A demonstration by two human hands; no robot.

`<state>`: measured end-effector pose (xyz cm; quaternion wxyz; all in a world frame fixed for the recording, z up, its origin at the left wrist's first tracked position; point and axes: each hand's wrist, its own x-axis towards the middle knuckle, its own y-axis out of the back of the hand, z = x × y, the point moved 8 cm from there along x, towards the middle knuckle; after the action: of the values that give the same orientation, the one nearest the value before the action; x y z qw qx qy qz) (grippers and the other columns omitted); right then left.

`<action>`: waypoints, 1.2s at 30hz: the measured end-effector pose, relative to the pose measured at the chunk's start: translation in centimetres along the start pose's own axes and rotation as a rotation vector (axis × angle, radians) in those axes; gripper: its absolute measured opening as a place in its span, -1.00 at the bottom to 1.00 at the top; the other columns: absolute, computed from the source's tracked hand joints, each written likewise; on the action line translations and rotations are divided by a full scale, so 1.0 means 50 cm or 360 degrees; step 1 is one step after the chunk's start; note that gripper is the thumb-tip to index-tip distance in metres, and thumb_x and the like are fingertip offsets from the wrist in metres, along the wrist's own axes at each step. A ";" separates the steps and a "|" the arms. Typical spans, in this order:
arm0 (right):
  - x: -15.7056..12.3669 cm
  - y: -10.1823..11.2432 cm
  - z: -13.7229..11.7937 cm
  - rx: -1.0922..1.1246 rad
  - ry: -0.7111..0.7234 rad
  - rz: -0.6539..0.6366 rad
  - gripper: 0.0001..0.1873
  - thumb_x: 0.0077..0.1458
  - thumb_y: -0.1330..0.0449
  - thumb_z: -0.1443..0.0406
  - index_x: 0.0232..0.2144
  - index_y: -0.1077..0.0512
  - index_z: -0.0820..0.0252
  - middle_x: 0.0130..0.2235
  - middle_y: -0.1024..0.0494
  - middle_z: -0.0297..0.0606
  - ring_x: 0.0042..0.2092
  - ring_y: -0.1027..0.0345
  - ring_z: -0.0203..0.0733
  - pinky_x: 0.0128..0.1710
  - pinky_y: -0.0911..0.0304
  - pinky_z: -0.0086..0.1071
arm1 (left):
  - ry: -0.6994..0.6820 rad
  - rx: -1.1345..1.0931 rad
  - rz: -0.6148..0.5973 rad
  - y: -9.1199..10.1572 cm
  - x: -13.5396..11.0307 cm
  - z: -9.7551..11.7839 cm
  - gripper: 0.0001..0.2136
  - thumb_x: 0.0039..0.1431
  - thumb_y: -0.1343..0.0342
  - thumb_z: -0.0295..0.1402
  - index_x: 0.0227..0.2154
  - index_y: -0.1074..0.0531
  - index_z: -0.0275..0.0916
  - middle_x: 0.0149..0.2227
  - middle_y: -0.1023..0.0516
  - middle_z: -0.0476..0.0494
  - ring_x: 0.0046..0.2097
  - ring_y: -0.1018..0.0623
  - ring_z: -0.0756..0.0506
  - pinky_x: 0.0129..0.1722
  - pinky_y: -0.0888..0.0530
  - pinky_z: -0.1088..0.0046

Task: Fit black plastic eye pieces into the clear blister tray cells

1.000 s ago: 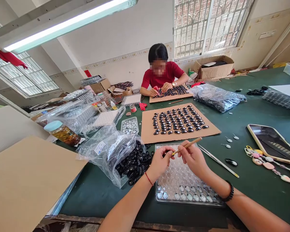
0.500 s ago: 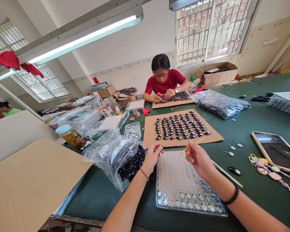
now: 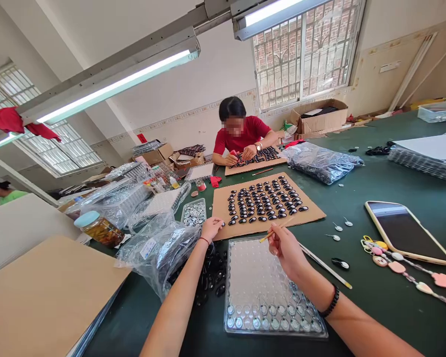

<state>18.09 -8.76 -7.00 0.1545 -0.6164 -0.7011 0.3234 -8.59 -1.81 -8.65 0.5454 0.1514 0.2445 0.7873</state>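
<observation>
At the near-left edge of the brown cardboard sheet (image 3: pixel 221 204), a small black piece (image 3: pixel 223 224) is being pinched in the person's left hand (image 3: pixel 211 229), the fingers drawn narrow around it, just beside the rows. By the far edge of the clear plastic tray (image 3: pixel 245 277), a thin tan stick (image 3: pixel 268 237) is held by the right hand (image 3: pixel 281 245), its yellowish tip angled left above the tray. On the sheet, glossy black oval pieces with pale inlays (image 3: pixel 281 215) are lined up in slanting rows; most of the middle is filled, while bare margins are left all round. In the tray, small silvery discs (image 3: pixel 274 324) are seen mainly in the near rows and up the right side; in the large pale far part none can be made out. To the left, plenty is left unplaced: loose black pieces (image 3: pixel 220 289) are spilled from a clear plastic bag (image 3: pixel 148 263), and more discs are heaped in a clear plastic tub (image 3: pixel 205 208). To the right, one inlaid oval (image 3: pixel 340 263) is left lying alone on the dark green tabletop (image 3: pixel 379 307); its place in the count cannot be told.
</observation>
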 end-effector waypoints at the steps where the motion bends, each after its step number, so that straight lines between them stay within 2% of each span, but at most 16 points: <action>1: -0.002 -0.001 -0.001 0.0003 -0.0005 -0.0001 -0.61 -0.14 -0.22 0.06 -0.54 -0.20 0.23 -0.64 -0.23 -0.43 -0.68 0.04 -0.47 -0.70 0.15 -0.55 | 0.0005 0.0025 0.0002 0.001 0.000 -0.006 -0.89 -0.09 -0.12 -0.38 -0.49 -0.44 -0.33 -0.64 -0.39 -0.04 -0.55 -0.34 0.03 -0.54 -0.19 0.56; 5: -0.006 -0.005 -0.006 0.0003 0.0000 0.0000 -0.62 -0.16 -0.23 0.06 -0.55 -0.21 0.24 -0.65 -0.24 -0.43 -0.68 0.05 -0.48 -0.70 0.14 -0.56 | 0.0027 0.0013 -0.0005 0.004 0.003 -0.011 -0.93 -0.15 -0.16 -0.40 -0.59 -0.45 -0.30 -0.64 -0.37 -0.03 -0.55 -0.33 0.03 -0.51 -0.21 0.54; 8: -0.002 -0.005 -0.008 -0.0004 0.0028 0.0005 -0.61 -0.18 -0.23 0.07 -0.55 -0.21 0.24 -0.66 -0.23 -0.43 -0.68 0.05 -0.49 -0.71 0.14 -0.57 | 0.0061 -0.0150 0.0012 0.003 0.002 0.000 -0.95 -0.17 -0.19 -0.44 -0.62 -0.44 -0.30 -0.64 -0.34 -0.02 -0.54 -0.30 0.04 -0.52 -0.20 0.56; 11: 0.004 -0.004 -0.020 -0.0081 0.0121 0.0008 -0.61 -0.15 -0.20 0.05 -0.54 -0.20 0.24 -0.66 -0.23 -0.44 -0.69 0.04 -0.49 -0.71 0.13 -0.58 | 0.0114 -0.0459 0.0027 0.004 -0.021 0.018 -0.96 -0.05 -0.11 -0.44 -0.51 -0.41 -0.31 -0.60 -0.31 0.00 -0.56 -0.27 0.08 -0.57 -0.17 0.61; 13: 0.005 -0.010 -0.039 -0.0295 0.0200 -0.0067 -0.62 -0.09 -0.14 0.03 -0.54 -0.20 0.24 -0.67 -0.24 -0.44 -0.70 0.03 -0.48 -0.72 0.12 -0.57 | 0.0164 -0.0710 -0.0024 0.001 -0.052 0.032 -0.91 0.08 0.01 -0.44 -0.42 -0.38 -0.31 -0.55 -0.30 -0.01 -0.57 -0.25 0.12 -0.60 -0.17 0.65; 15: 0.000 -0.031 -0.056 -0.0717 0.0230 -0.0337 -0.65 -0.03 -0.08 0.05 -0.53 -0.22 0.24 -0.67 -0.27 -0.43 -0.70 0.01 -0.47 -0.72 0.11 -0.57 | 0.0218 -0.0918 -0.0135 -0.008 -0.094 0.045 -0.87 0.13 0.10 -0.50 -0.38 -0.35 -0.33 -0.49 -0.33 -0.05 -0.55 -0.29 0.14 -0.59 -0.21 0.68; 17: -0.017 -0.053 -0.060 -0.1226 0.0186 -0.0739 -0.71 0.01 -0.07 0.12 -0.54 -0.24 0.25 -0.65 -0.31 -0.41 -0.68 -0.06 -0.46 -0.70 0.06 -0.57 | 0.0310 -0.1164 -0.0294 -0.024 -0.139 0.055 -0.85 0.10 0.11 -0.59 -0.36 -0.35 -0.35 -0.42 -0.36 -0.12 -0.48 -0.36 0.13 -0.54 -0.29 0.68; 19: -0.037 -0.057 -0.058 -0.1651 0.0123 -0.1104 -0.77 0.01 -0.08 0.21 -0.56 -0.28 0.26 -0.62 -0.36 -0.38 -0.63 -0.15 -0.43 -0.64 -0.02 -0.57 | 0.0455 -0.1531 -0.0441 -0.046 -0.179 0.061 -0.80 0.04 0.10 -0.68 -0.34 -0.35 -0.35 -0.34 -0.40 -0.17 -0.40 -0.42 0.09 -0.47 -0.37 0.65; 20: -0.044 -0.052 -0.058 -0.1805 0.0101 -0.1219 -0.79 0.01 -0.08 0.25 -0.58 -0.29 0.26 -0.61 -0.38 -0.37 -0.60 -0.19 -0.41 -0.62 -0.04 -0.57 | 0.0520 -0.1705 -0.0489 -0.056 -0.193 0.065 -0.77 0.02 0.10 -0.71 -0.33 -0.36 -0.36 -0.30 -0.41 -0.19 -0.35 -0.45 0.06 -0.44 -0.40 0.63; 22: -0.048 -0.037 -0.058 -0.2013 0.0066 -0.1323 -0.81 -0.01 -0.09 0.29 -0.60 -0.32 0.26 -0.61 -0.41 -0.36 -0.57 -0.24 -0.39 -0.60 -0.05 -0.56 | 0.0595 -0.1909 -0.0533 -0.070 -0.209 0.069 -0.73 -0.01 0.09 -0.74 -0.30 -0.37 -0.37 -0.21 -0.41 -0.23 -0.26 -0.47 0.01 -0.39 -0.44 0.62; 24: -0.044 -0.022 -0.056 -0.2124 0.0012 -0.1312 -0.83 -0.04 -0.12 0.31 -0.61 -0.34 0.25 -0.62 -0.42 -0.36 -0.59 -0.24 -0.38 -0.61 -0.04 -0.55 | 0.0605 -0.1900 -0.0549 -0.078 -0.213 0.070 -0.74 -0.01 0.05 -0.73 -0.28 -0.39 -0.38 -0.17 -0.41 -0.27 -0.19 -0.47 -0.03 -0.41 -0.44 0.66; 26: -0.041 -0.013 -0.052 -0.2197 -0.0017 -0.1292 -0.86 -0.07 -0.14 0.33 -0.61 -0.35 0.25 -0.63 -0.42 -0.37 -0.60 -0.25 -0.37 -0.63 -0.03 -0.55 | 0.0626 -0.1901 -0.0569 -0.086 -0.214 0.070 -0.76 0.01 0.03 -0.69 -0.26 -0.39 -0.39 -0.18 -0.42 -0.28 -0.23 -0.48 -0.01 -0.54 -0.38 0.75; 28: -0.043 -0.015 -0.052 -0.2231 0.0010 -0.1293 -0.86 -0.07 -0.13 0.34 -0.62 -0.33 0.24 -0.63 -0.41 -0.38 -0.59 -0.24 -0.37 -0.62 -0.04 -0.55 | 0.0628 -0.1918 -0.0573 -0.091 -0.215 0.069 -0.80 0.03 0.01 -0.65 -0.27 -0.40 -0.40 -0.21 -0.43 -0.25 -0.38 -0.46 0.08 -0.68 -0.25 0.79; 30: -0.041 -0.021 -0.060 -0.2160 0.0062 -0.1215 -0.83 -0.02 -0.10 0.32 -0.60 -0.31 0.24 -0.61 -0.39 -0.37 -0.57 -0.24 -0.36 -0.61 -0.07 -0.55 | 0.0620 -0.1929 -0.0588 -0.098 -0.219 0.070 -0.82 0.03 -0.02 -0.60 -0.27 -0.39 -0.39 -0.29 -0.43 -0.18 -0.54 -0.35 0.17 -0.73 -0.16 0.78; 33: -0.028 -0.030 -0.086 -0.1932 0.0254 -0.0909 -0.79 0.09 -0.01 0.23 -0.50 -0.29 0.25 -0.54 -0.37 -0.33 -0.57 -0.20 -0.38 -0.61 -0.11 -0.53 | 0.0590 -0.1840 -0.0620 -0.112 -0.232 0.071 -0.81 -0.04 -0.12 -0.51 -0.30 -0.37 -0.35 -0.46 -0.37 -0.02 -0.63 -0.22 0.20 -0.72 -0.10 0.76; 36: -0.026 -0.047 -0.095 -0.1924 0.0574 -0.0710 -0.75 0.15 0.05 0.20 -0.44 -0.28 0.25 -0.52 -0.33 -0.34 -0.59 -0.14 -0.40 -0.59 -0.10 -0.51 | 0.0371 -0.1421 -0.0593 -0.113 -0.244 0.079 -0.74 -0.05 -0.15 -0.28 -0.31 -0.35 -0.32 -0.61 -0.26 0.07 -0.67 -0.11 0.18 -0.72 0.02 0.70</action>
<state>19.45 -8.82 -1.74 -0.0399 -0.4791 -0.8329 -0.2742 2.25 -10.69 -8.11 0.6575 -0.2322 -0.0344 0.7159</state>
